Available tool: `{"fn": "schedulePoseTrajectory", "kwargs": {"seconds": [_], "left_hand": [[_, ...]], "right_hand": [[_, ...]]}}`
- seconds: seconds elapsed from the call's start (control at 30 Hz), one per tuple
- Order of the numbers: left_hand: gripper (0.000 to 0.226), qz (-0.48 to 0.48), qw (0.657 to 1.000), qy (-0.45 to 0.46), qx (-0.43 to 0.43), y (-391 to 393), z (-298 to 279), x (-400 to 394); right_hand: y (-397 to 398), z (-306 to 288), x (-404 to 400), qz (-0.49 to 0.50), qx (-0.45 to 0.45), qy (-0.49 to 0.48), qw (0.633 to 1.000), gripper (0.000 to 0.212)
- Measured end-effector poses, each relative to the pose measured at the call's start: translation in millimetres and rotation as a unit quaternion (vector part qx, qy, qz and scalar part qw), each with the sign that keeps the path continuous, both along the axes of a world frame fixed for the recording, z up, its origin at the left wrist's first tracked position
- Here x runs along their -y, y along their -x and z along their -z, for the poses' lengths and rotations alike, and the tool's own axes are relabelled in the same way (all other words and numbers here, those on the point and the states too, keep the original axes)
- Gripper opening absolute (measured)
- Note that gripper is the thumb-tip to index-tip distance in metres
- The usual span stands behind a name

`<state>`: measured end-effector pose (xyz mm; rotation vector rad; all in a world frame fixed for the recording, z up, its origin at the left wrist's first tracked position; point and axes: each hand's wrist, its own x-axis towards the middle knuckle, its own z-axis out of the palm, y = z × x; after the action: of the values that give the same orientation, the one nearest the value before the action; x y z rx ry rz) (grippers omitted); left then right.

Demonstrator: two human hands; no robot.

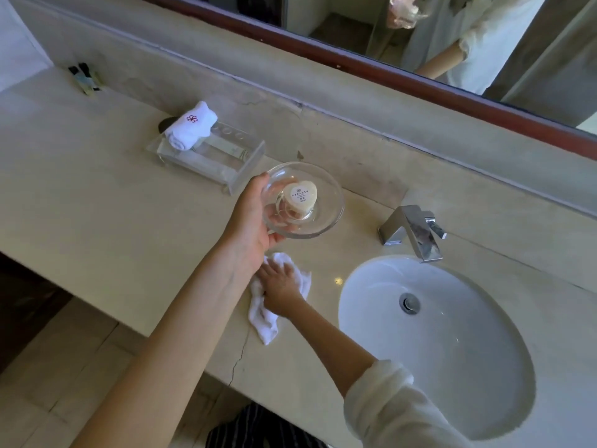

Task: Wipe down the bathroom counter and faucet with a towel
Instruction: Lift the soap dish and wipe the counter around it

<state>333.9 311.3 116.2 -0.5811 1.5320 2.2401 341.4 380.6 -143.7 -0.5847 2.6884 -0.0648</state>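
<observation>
Counter (97, 205) beige stone; towel (268, 321) white; rolled towel (190, 126) white with red flower mark; dish (323, 221) clear glass; soap (303, 197) cream; faucet (412, 232) chrome; sink (452, 350) white; mirror frame (420, 82) reddish-brown.

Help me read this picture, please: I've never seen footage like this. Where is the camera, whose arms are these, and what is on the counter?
The single picture comes from a camera worn on a person's head, looking down at their own arms. No machine is involved. The left hand holds up a glass dish with a heart-shaped soap in it. The right hand presses a white towel flat on the counter. Also there: a clear tray with a rolled towel, a chrome faucet and a white sink.
</observation>
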Motion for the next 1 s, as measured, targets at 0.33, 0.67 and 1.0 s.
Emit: {"fn": "schedulePoseTrajectory", "kwargs": {"seconds": [0.33,0.67,1.0], "left_hand": [[0.031,0.070,0.998,-0.012,-0.002,35.2,27.8,-44.4],[0.026,0.143,0.989,-0.047,0.016,57.4,56.7,-84.3],[0.022,0.211,0.976,-0.061,0.005,44.4,47.9,-144.2]], "right_hand": [[60.2,-9.8,-143.2,0.266,-0.082,0.079,0.957,0.059],[90.1,-2.0,-157.6,0.417,-0.123,0.069,0.898,0.024],[0.6,10.9,-268.7,0.204,-0.107,0.028,0.973,0.067]]}}
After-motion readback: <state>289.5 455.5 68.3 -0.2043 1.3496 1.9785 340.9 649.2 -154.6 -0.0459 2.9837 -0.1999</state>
